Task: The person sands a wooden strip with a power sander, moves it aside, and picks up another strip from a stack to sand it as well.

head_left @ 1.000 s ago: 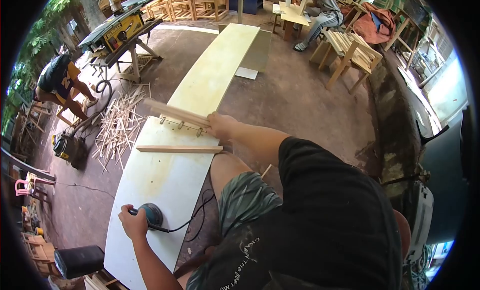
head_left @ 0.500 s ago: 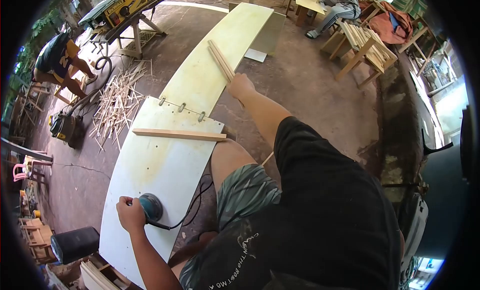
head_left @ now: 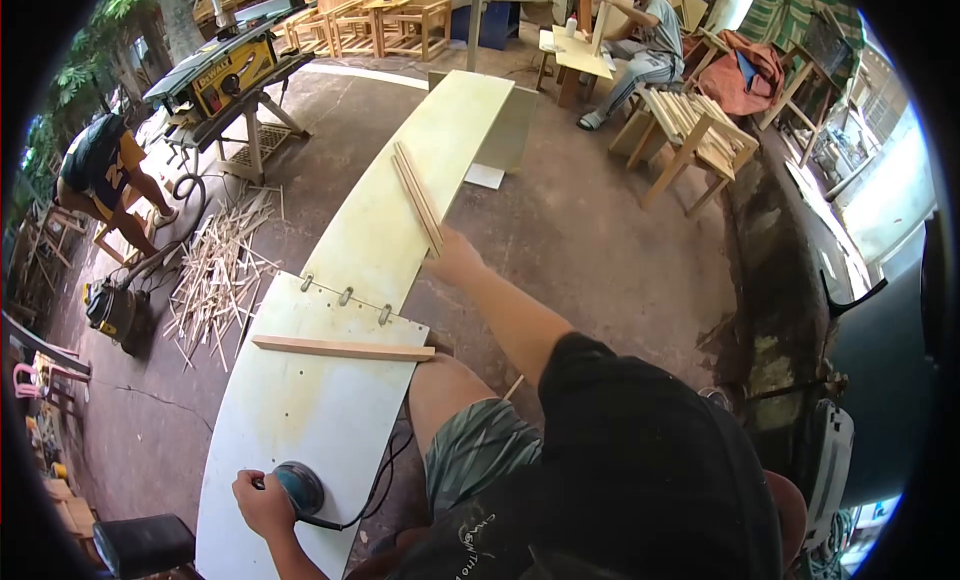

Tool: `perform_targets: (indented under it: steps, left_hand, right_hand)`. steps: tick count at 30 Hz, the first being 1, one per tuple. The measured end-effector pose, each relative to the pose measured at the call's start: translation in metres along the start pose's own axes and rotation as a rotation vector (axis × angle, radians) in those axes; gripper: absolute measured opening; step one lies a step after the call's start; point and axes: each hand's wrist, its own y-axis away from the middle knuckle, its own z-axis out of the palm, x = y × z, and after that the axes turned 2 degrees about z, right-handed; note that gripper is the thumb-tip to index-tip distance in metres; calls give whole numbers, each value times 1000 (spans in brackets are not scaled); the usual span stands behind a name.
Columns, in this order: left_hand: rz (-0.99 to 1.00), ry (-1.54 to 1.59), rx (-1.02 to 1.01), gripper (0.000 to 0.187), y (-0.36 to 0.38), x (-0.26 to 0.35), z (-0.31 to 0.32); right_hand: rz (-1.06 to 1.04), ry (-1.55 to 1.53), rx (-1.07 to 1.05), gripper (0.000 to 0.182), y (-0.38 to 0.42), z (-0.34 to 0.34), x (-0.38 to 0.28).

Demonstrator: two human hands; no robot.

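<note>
A long pale board runs away from me, with metal clips across its joint. My left hand is closed on the handle of a blue-green sander, which rests on the near part of the board, its black cord trailing right. My right hand is wrapped round the near end of some thin wooden strips lying on the far part of the board. Between the hands, a single wooden bar lies across the board, near my knee.
A yellow table saw stands at the upper left, beside a bent-over person. Loose sticks and a vacuum are on the floor. Another person sits at the upper right near a wooden rack. A black stool-like object is lower left.
The view has tilted upward, so the board and both hands appear lower and more chairs show at the top. Both hands keep their holds.
</note>
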Motion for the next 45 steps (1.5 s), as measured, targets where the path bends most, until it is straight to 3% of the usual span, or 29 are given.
perform_targets:
  steps: [4, 7, 10, 13, 19, 23, 28, 31, 34, 37, 38, 41, 45]
  left_hand:
    - [32, 1, 4, 19, -1, -6, 3]
    - [28, -11, -15, 20, 0, -6, 1]
    - [40, 2, -2, 17, 5, 3, -2]
    - [20, -10, -4, 18, 6, -2, -2]
    - [17, -19, -13, 19, 3, -2, -1]
    - [51, -54, 3, 19, -5, -16, 9]
    - [23, 25, 5, 18, 0, 0, -1]
    - [19, 20, 7, 19, 2, 1, -1]
    - [14, 22, 2, 18, 3, 2, -3]
    - [32, 11, 7, 19, 1, -7, 2]
    - [54, -10, 8, 19, -3, -19, 7]
    - [37, -7, -13, 19, -5, -11, 7]
    - [5, -9, -10, 20, -1, -4, 1]
  right_hand:
    - [-203, -75, -263, 57, 28, -5, 20]
    - [-138, -42, -124, 55, 53, -14, 2]
    - [-183, 225, 110, 61, 38, -1, -3]
    - [-180, 239, -29, 66, 3, 3, -2]
    - [-148, 103, -200, 54, -33, -5, -4]
    - [-47, 195, -183, 40, -43, -7, -16]
    - [-126, 372, -79, 32, -44, 4, -43]
    - [-129, 533, -179, 28, -58, 5, -57]
    - [-62, 466, -255, 37, -85, 28, -47]
    - [-44, 320, -19, 40, -90, 54, -36]
    - [-65, 336, -26, 42, -89, 50, -35]
    - [-138, 405, -153, 49, -79, 40, -44]
    - [-76, 389, -284, 38, -80, 30, -62]
